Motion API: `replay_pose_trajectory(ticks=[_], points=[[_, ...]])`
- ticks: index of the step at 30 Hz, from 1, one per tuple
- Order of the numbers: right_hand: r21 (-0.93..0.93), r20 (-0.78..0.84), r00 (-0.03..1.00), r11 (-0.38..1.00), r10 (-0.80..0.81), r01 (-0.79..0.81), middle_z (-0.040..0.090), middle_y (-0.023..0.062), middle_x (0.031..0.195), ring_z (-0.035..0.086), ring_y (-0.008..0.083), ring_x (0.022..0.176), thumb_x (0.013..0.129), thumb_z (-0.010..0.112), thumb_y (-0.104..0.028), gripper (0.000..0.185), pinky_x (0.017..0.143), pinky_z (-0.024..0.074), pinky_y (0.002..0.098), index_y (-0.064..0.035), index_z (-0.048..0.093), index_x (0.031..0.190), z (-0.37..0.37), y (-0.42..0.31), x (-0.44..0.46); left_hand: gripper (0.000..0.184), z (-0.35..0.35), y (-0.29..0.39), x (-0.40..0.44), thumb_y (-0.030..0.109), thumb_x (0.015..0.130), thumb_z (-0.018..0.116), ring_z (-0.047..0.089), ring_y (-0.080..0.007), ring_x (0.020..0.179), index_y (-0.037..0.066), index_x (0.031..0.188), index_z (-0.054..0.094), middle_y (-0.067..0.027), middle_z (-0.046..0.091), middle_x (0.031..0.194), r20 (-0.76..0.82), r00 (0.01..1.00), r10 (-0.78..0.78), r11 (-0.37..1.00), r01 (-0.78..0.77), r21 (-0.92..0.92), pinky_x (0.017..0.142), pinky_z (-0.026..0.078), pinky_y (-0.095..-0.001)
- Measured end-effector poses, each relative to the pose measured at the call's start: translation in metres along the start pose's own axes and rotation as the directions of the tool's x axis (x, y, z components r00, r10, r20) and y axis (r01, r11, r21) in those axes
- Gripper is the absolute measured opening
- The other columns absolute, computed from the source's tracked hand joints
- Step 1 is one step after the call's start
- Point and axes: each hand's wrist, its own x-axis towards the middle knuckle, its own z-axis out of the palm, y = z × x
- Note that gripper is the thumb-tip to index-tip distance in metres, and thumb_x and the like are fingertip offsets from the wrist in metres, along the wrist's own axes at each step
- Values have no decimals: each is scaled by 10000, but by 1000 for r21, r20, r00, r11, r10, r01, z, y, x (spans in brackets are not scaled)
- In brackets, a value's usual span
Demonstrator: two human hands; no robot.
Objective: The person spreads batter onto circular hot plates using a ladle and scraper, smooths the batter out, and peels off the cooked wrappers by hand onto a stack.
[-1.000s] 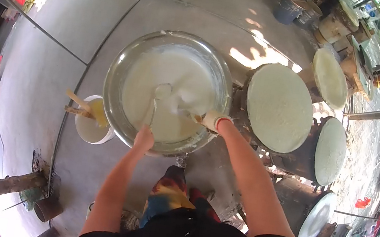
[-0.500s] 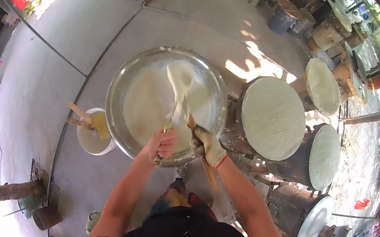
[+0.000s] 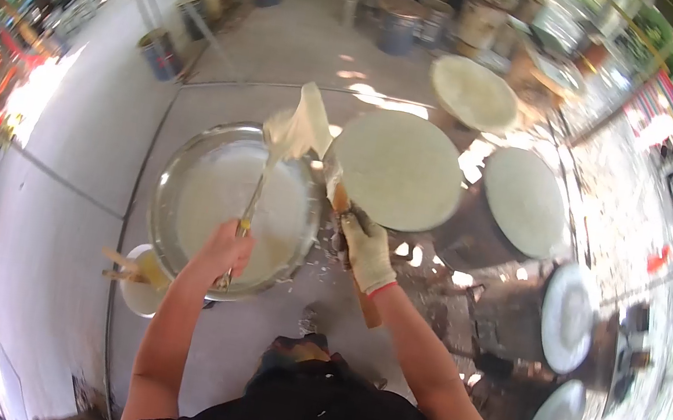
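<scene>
My bare left hand (image 3: 230,251) is closed round the handle of a ladle (image 3: 295,127), which is held up over the far rim of a wide metal basin (image 3: 161,212) and coated in pale batter. White batter (image 3: 219,190) lies in the basin. My right hand (image 3: 367,249), in a whitish work glove with a red cuff, grips a wooden paddle (image 3: 369,307) whose far end is smeared white. That end is beside the near left edge of a round surface covered in pale batter (image 3: 396,171).
More round tops stand at the right, including a pale one (image 3: 525,201) and a greyish one (image 3: 568,318). A white bucket (image 3: 139,299) with wooden handles is left of the basin. Blue drums (image 3: 398,26) stand farther back.
The view has turned right. The ladle has come up out of the basin, loaded with batter. Both hands have moved apart, and the paddle has left the basin toward the round surface.
</scene>
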Motion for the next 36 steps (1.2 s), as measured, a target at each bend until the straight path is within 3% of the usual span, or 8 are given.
replay_pose_trajectory(ticks=[4, 8, 13, 19, 22, 28, 31, 36], points=[[-563, -265, 924, 822, -276, 84, 641, 160, 773, 631, 337, 728, 939, 454, -389, 411, 710, 495, 407, -195, 512, 1297, -118, 32, -80, 108, 137, -5, -27, 83, 879, 497, 351, -52, 415, 84, 829, 401, 25, 374, 585, 453, 870, -191, 952, 278, -132, 347, 303, -223], [-882, -298, 879, 459, -372, -104, 645, 161, 867, 623, 370, 806, 909, 475, -347, 409, 726, 483, 457, -251, 503, 1306, -253, 62, -224, 165, 286, -12, -57, 79, 934, 459, 313, -17, 405, 90, 783, 394, 42, 337, 578, 792, 541, -284, 638, 723, -266, 328, 275, -181], [-806, -492, 841, 483, -226, -342, 646, 148, 948, 623, 327, 870, 915, 471, -313, 418, 735, 480, 436, -292, 483, 1332, -402, 141, -469, 226, 451, -52, -86, 83, 943, 435, 297, -24, 395, 99, 723, 388, 46, 320, 571, 856, 310, -414, 530, 847, -51, 331, 285, -190], [-297, -741, 667, 854, 77, -428, 630, 187, 1100, 620, 312, 985, 924, 495, -300, 451, 891, 456, 364, -223, 464, 1367, -444, 170, -586, 147, 645, -103, -141, 76, 941, 433, 305, -24, 394, 83, 794, 431, 35, 337, 577, 754, -12, -656, 624, 554, 551, 323, 275, -188], [-218, -872, 481, 952, -91, -216, 647, 158, 1095, 630, 235, 967, 914, 528, -207, 445, 873, 460, 330, -188, 481, 1356, -476, 199, -593, 33, 738, -108, -182, 72, 917, 478, 307, -28, 384, 77, 890, 460, 36, 320, 556, 691, -280, -666, 545, 449, 707, 319, 253, -188], [-10, -967, -225, 861, 122, 509, 617, 0, 1116, 586, 76, 849, 925, 534, -66, 399, 767, 470, 216, -25, 500, 1321, -552, 214, -615, 135, 896, -132, -253, 37, 865, 519, 360, -72, 397, 73, 907, 397, 8, 372, 563, 730, -292, -619, 782, -322, 534, 334, 300, -239], [15, -840, -272, 520, 470, 854, 461, -50, 652, 380, 34, 480, 942, 561, -207, 343, 394, 296, 203, -211, 559, 1285, -591, 229, -632, 141, 970, -190, -263, 52, 851, 525, 356, -85, 390, 87, 904, 400, 5, 377, 568, 728, -321, -606, 776, -441, 451, 339, 302, -261], [-117, -675, -504, 597, 538, 794, 537, -9, 691, 413, 63, 468, 948, 550, -256, 356, 423, 348, 228, -211, 549, 1301, -627, 264, -596, 139, 1055, -294, -234, 61, 825, 512, 440, -157, 435, 70, 922, 411, -50, 440, 602, 735, -255, -628, 626, -727, 283, 382, 354, -320]])
